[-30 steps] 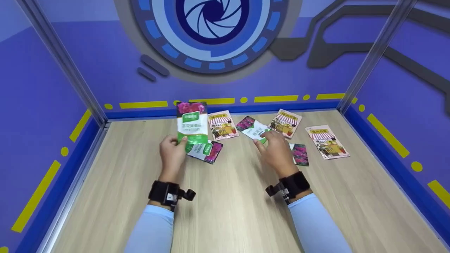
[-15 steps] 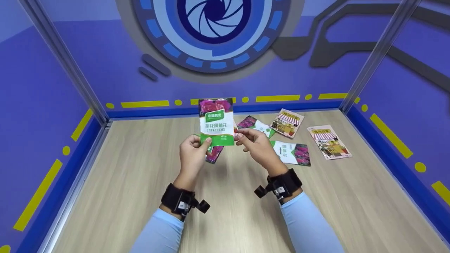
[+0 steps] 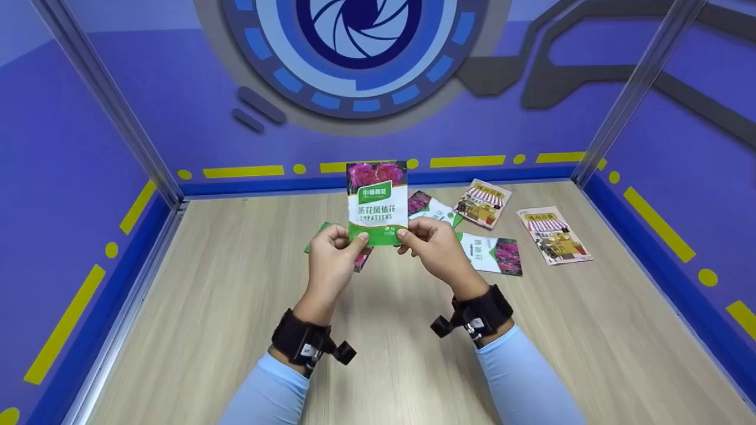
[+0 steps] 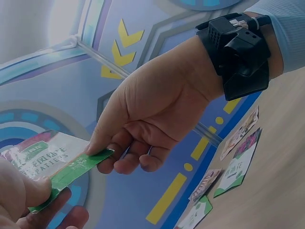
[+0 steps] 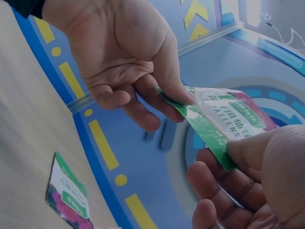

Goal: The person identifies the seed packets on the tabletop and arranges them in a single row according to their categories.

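Note:
In the head view, a seed packet (image 3: pixel 378 203) with pink flowers, a white middle and a green lower band is held up above the table. My left hand (image 3: pixel 332 260) pinches its lower left corner, thumb on the front. At the lower right corner, my right hand (image 3: pixel 440 251) pinches it the same way. Both wrist views show the thumbs on the packet's green band (image 4: pixel 78 174), fingers curled behind. Partly hidden behind my left hand lies another flower seed packet, which the right wrist view shows as a green and white packet (image 5: pixel 69 195) with pink flowers.
To the right lie two purple-flower seed packets, one farther back (image 3: pixel 434 209) and one nearer (image 3: pixel 496 255). Two pink packets with a striped awning print lie there too, one behind (image 3: pixel 484 203) and one far right (image 3: pixel 555 236). Patterned blue walls (image 3: pixel 147 118) enclose the wooden table (image 3: pixel 236 330).
My left hand has brought the pink-flower seed packet rightward to the middle. My right hand has left the purple-flower packet, come left and taken the held packet's right corner.

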Action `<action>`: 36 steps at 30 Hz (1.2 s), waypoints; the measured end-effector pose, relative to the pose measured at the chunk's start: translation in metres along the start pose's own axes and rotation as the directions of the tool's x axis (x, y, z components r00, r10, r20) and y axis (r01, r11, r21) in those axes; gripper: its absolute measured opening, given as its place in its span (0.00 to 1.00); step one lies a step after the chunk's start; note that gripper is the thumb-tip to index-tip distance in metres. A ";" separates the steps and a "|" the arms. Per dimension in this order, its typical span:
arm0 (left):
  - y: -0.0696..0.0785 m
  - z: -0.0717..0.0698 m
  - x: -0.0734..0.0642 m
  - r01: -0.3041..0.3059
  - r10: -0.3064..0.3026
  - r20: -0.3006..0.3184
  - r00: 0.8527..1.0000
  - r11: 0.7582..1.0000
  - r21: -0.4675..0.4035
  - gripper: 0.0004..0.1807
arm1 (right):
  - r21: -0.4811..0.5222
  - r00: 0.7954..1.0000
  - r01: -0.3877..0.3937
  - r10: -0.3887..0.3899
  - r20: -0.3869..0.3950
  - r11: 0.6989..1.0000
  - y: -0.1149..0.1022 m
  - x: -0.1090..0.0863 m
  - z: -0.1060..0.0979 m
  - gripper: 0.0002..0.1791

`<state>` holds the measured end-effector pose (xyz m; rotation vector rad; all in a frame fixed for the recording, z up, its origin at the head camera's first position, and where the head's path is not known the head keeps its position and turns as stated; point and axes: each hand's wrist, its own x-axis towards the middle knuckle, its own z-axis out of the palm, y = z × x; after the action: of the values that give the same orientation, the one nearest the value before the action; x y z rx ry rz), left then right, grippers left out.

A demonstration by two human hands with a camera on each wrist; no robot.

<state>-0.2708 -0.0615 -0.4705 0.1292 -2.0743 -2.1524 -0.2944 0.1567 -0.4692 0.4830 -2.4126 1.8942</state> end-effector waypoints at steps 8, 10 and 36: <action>0.014 -0.007 -0.002 -0.010 -0.007 0.105 0.994 0.988 0.157 0.07 | -0.022 0.999 0.016 -0.017 -0.028 1.000 -0.005 -0.003 -0.008 0.09; 0.017 -0.009 -0.003 -0.024 0.004 0.101 0.995 0.980 0.199 0.08 | -0.022 0.999 0.026 -0.027 -0.027 0.999 -0.005 -0.002 -0.009 0.09; 0.034 -0.016 -0.014 -0.115 0.093 0.126 0.988 0.976 0.183 0.06 | 0.016 0.992 0.124 -0.124 -0.031 0.992 -0.021 -0.012 -0.013 0.09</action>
<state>-0.2531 -0.0759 -0.4378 -0.0850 -2.2940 -1.9427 -0.2798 0.1669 -0.4490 0.5867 -2.2919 1.8595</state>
